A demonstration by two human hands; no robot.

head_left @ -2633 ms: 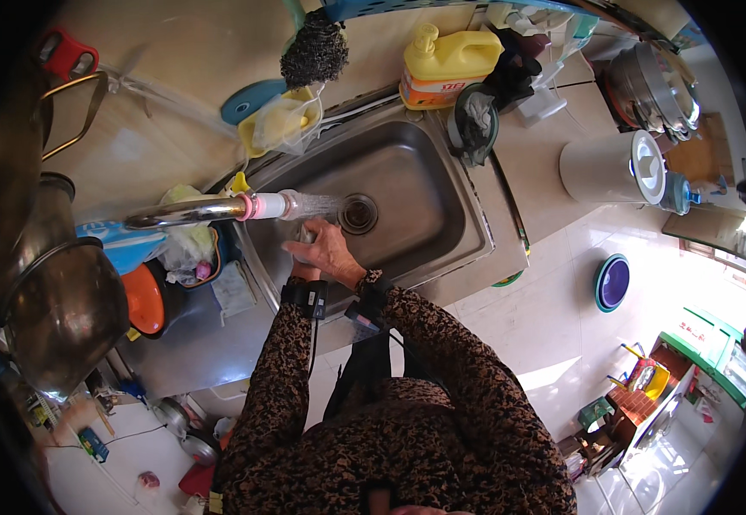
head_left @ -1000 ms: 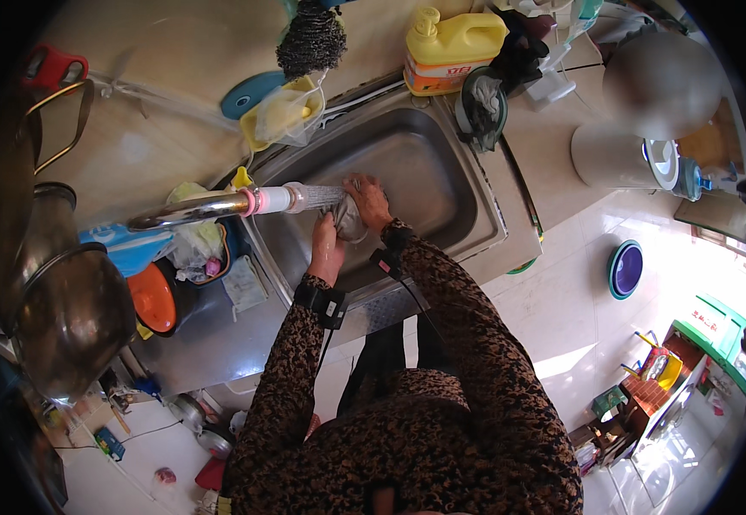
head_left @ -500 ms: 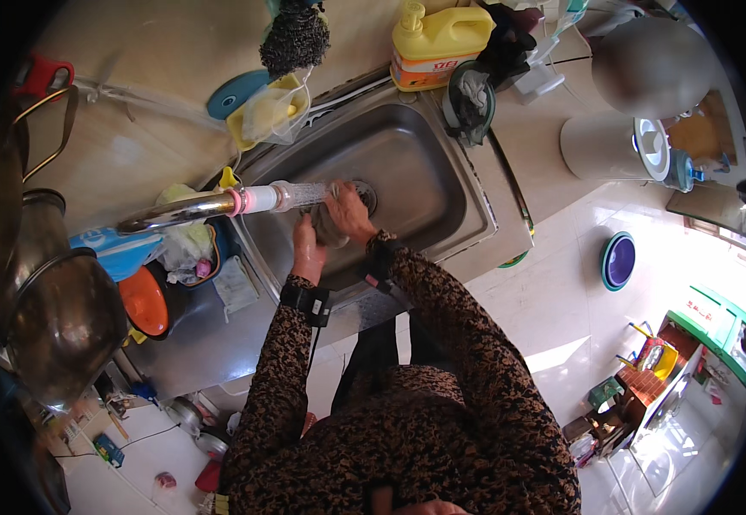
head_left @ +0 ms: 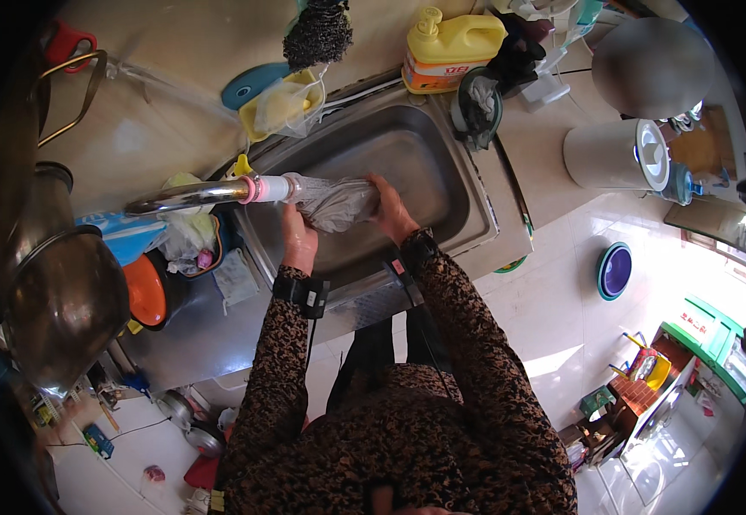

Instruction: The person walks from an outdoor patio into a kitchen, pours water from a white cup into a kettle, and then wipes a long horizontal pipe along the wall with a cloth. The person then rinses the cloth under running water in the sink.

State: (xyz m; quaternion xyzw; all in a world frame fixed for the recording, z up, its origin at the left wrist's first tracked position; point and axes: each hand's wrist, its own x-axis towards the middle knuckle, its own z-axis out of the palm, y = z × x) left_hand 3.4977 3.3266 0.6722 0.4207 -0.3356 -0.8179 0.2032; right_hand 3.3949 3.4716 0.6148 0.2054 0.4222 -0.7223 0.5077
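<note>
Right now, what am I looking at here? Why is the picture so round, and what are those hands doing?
A person wears a wide fisheye camera on the head, looking down; that bends straight edges. The patterned sleeves from below are the person's own arms. Both the left hand and the right hand grip a crumpled grey cloth at the spout of a metal tap, over a steel sink. Behind the sink stand a yellow bottle and a dark scrubber. A big metal pot sits left.
</note>
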